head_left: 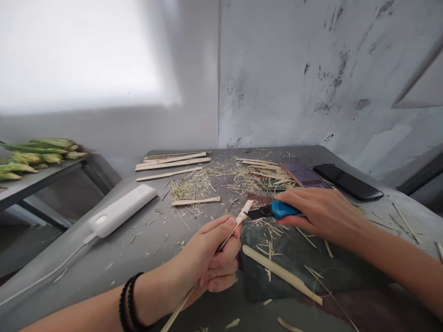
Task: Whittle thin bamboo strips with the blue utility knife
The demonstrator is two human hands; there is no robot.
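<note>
My left hand [218, 258] is closed around a thin bamboo strip [245, 212], whose pale flat end sticks out past the thumb. The strip's other end runs back below the wrist. In my right hand [318, 214] is a utility knife [282, 210] with a blue handle, its dark blade pointing left and touching or very near the strip's pale end. Just below the knife, a carved bamboo piece [282, 274] with a narrowed end lies on the dark work surface.
Curly shavings [192, 186] cover the grey table [138, 258]. Bamboo strips [173, 162] lie at the back left, near a white power bank [122, 210] with a cable. A black phone [348, 182] lies at the right. Corn ears [38, 154] sit on a side table.
</note>
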